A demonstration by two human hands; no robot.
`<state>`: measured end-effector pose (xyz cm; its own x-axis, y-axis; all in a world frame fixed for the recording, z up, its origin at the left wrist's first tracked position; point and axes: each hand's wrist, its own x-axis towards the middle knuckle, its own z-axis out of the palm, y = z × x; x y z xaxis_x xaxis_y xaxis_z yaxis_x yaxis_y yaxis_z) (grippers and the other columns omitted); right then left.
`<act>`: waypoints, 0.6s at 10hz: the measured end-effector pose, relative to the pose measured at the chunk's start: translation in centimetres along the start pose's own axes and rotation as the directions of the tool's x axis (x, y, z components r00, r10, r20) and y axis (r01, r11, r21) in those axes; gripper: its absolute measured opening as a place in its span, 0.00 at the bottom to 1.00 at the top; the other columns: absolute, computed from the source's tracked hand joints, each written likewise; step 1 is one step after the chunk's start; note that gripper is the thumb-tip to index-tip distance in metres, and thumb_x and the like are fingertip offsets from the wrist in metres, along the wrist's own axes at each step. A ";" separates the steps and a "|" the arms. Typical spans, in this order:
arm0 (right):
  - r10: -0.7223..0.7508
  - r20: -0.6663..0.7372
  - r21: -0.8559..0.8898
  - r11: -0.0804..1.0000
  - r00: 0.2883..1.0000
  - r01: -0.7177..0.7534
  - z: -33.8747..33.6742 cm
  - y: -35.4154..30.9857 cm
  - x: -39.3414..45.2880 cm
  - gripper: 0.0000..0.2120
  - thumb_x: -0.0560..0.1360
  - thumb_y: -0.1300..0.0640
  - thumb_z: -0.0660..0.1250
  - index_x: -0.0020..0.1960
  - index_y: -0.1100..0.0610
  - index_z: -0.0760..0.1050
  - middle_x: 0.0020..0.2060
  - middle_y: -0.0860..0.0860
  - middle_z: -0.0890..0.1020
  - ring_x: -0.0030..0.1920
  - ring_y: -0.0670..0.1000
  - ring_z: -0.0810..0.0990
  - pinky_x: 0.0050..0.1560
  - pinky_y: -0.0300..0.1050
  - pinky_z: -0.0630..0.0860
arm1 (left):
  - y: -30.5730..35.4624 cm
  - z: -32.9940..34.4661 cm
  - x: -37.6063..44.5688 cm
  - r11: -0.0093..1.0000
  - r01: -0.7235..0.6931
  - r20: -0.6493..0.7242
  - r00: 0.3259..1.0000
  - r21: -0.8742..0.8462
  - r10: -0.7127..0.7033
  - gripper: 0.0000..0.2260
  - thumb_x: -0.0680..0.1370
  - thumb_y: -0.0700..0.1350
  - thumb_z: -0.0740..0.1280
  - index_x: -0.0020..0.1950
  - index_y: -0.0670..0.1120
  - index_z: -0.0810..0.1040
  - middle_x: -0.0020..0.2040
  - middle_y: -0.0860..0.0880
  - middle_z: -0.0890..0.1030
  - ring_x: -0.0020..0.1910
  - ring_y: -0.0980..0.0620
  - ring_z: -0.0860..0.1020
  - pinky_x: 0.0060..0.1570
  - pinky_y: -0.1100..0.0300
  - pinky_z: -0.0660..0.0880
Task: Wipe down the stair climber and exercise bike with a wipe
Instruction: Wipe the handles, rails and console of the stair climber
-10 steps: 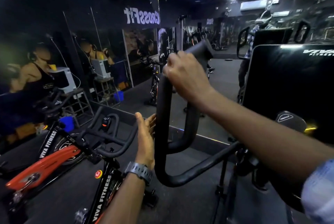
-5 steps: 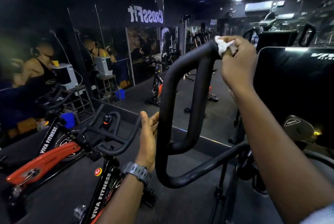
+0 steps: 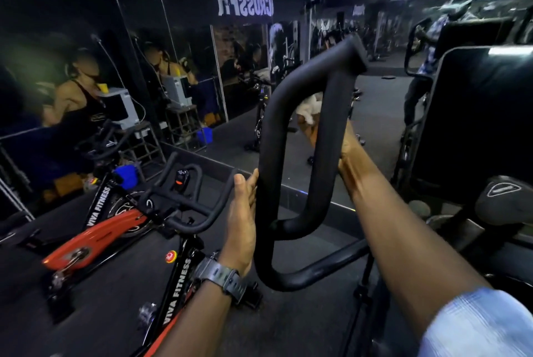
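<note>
Lower right of the frame, your blue sleeve gives way to a bare forearm reaching up behind the black loop handle at centre. Your left hand, a grey watch on its wrist, rests flat against the loop's left bar, fingers straight and together, thumb alongside, not wrapped round it. Your right hand is mostly hidden behind the loop's right bar; its fingers curl round that bar, clamped on the white wipe, which shows blurred inside the loop, pressed to the bar's far side in the upper middle of the frame. Lower left, just beside your left wrist, stands the bike, red and black, lettered VIVA FITNESS, its handlebars level with your left fingertips. At the right edge, a dark console panel rises above a grey cap. Beyond, across the upper left, a mirror wall carries a reversed CrossFit sign.
</note>
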<state>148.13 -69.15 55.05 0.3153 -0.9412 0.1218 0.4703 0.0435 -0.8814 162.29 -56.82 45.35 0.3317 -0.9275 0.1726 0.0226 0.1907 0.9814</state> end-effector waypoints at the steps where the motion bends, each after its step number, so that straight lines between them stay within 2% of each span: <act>1: 0.072 -0.054 -0.273 0.958 0.996 -0.084 -1.7 4.4 -1.3 0.15 0.82 0.69 0.53 0.47 0.53 0.73 0.41 0.48 0.75 0.39 0.45 0.75 0.63 0.54 0.72 | -0.4 0.3 -0.1 0.999 -0.017 0.002 1.000 -0.031 0.017 0.37 0.75 0.67 0.47 0.78 0.49 0.66 0.70 0.57 0.74 0.62 0.73 0.73 0.52 0.80 0.69; 2: 0.675 -0.259 0.257 0.738 0.691 -0.624 -6.3 9.7 -0.1 0.25 0.79 0.78 0.44 0.60 0.67 0.77 0.51 0.50 0.81 0.51 0.53 0.79 0.62 0.42 0.71 | -0.7 0.6 -0.1 0.997 -0.031 -0.001 1.000 -0.075 0.031 0.36 0.76 0.65 0.48 0.78 0.47 0.64 0.73 0.54 0.72 0.63 0.73 0.71 0.54 0.79 0.69; 3: 0.380 -0.158 -0.291 0.864 0.911 -0.411 -5.6 13.6 -1.8 0.20 0.81 0.75 0.47 0.67 0.65 0.69 0.51 0.59 0.77 0.62 0.55 0.77 0.63 0.38 0.71 | -1.0 0.8 -0.2 0.996 -0.049 -0.010 0.999 -0.080 0.049 0.35 0.76 0.63 0.48 0.78 0.46 0.64 0.72 0.54 0.73 0.60 0.73 0.74 0.53 0.79 0.70; 4: 0.464 0.180 -0.021 0.883 0.867 -0.468 -3.5 15.5 -3.0 0.12 0.80 0.68 0.60 0.60 0.59 0.74 0.49 0.63 0.77 0.45 0.52 0.83 0.40 0.38 0.78 | -1.4 0.8 -0.3 0.996 -0.069 -0.029 0.997 -0.060 0.068 0.31 0.81 0.60 0.46 0.78 0.45 0.64 0.68 0.56 0.76 0.62 0.71 0.75 0.54 0.78 0.70; 5: 0.380 0.150 -0.285 0.901 0.913 -0.328 -4.5 15.8 -2.1 0.14 0.80 0.70 0.55 0.64 0.70 0.71 0.54 0.72 0.77 0.52 0.58 0.82 0.36 0.31 0.75 | -1.6 0.6 -0.1 0.996 -0.073 -0.055 0.996 -0.053 0.070 0.23 0.85 0.54 0.44 0.74 0.47 0.67 0.57 0.61 0.80 0.57 0.71 0.78 0.52 0.77 0.72; 6: 0.379 -0.014 -0.317 0.876 0.925 -0.364 -6.0 15.6 -0.3 0.14 0.82 0.70 0.51 0.52 0.59 0.73 0.39 0.49 0.86 0.27 0.36 0.79 0.32 0.29 0.75 | -2.4 0.3 0.1 0.998 -0.050 -0.079 0.996 -0.026 0.048 0.21 0.86 0.53 0.44 0.71 0.50 0.69 0.61 0.60 0.79 0.59 0.69 0.77 0.54 0.75 0.71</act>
<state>150.44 -70.23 38.56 0.4589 -0.8587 -0.2280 0.0363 0.2746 -0.9609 161.95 -57.43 43.03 0.4055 -0.8892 0.2120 0.0302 0.2449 0.9691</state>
